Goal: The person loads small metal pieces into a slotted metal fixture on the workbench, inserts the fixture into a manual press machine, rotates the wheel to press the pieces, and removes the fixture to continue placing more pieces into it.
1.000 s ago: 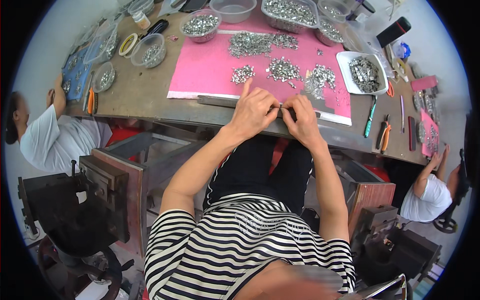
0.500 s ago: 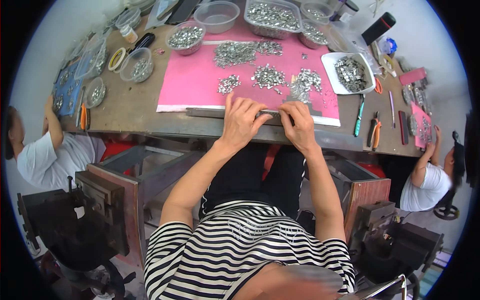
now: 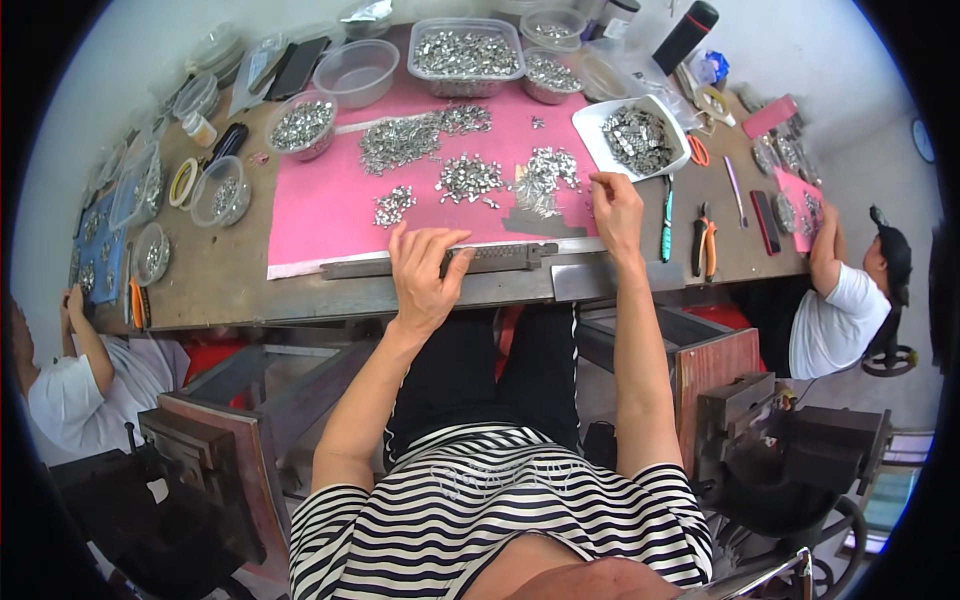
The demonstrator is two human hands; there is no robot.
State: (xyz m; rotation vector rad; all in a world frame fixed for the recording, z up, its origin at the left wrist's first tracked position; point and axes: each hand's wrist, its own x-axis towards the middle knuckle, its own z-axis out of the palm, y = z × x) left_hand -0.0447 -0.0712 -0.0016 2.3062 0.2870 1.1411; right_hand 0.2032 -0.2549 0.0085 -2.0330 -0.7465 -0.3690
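A long dark metal bar (image 3: 500, 258) with a row of small holes lies along the front edge of the pink mat (image 3: 310, 215). My left hand (image 3: 425, 275) grips it left of its middle, fingers over the far side and thumb bent on the near side. My right hand (image 3: 618, 215) is off the bar, above the mat's right edge; its fingertips are pinched, and anything between them is too small to make out. Small silvery metal pieces lie in several piles, among them one of thin pieces (image 3: 540, 190) nearest my right hand. A grey flat piece (image 3: 540, 222) lies below that pile.
A white tray (image 3: 592, 135) of metal pieces stands beyond my right hand. Clear tubs (image 3: 412, 75) line the back. Right of the mat lie a teal-handled tool (image 3: 667, 225) and orange-handled pliers (image 3: 710, 250). Co-workers sit left and right.
My right hand has left the bar and moved right toward the white tray. My left hand stays on the bar. The whole view has shifted, with the table contents now farther left.
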